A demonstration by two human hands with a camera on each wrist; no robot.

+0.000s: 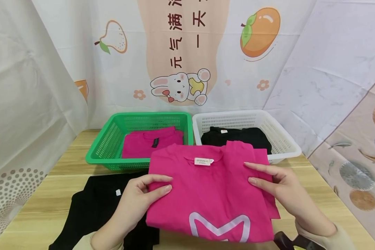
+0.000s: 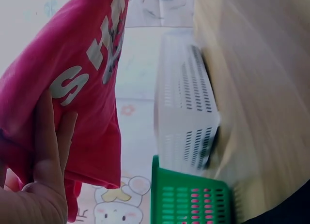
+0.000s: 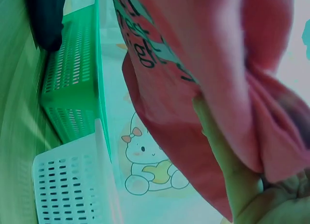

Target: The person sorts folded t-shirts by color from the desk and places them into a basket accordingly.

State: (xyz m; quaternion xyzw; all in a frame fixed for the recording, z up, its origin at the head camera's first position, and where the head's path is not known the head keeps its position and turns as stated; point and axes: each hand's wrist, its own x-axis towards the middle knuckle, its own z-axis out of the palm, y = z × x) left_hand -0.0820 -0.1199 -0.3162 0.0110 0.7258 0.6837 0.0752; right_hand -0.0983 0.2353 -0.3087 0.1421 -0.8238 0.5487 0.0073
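Note:
A folded bright pink T-shirt is held up off the table between both hands, its neck label facing up and part of a white print at its lower edge. My left hand grips its left side, thumb on top and other fingers beneath. At its right side my right hand pinches the folded cloth the same way. In the left wrist view, white lettering shows on the underside of the pink T-shirt. The right wrist view has the pink T-shirt hanging over the fingers.
Behind the shirt stand a green basket with a folded pink shirt and a white basket with black clothing. A black garment lies at left on the wooden table. A dark object sits at the lower right.

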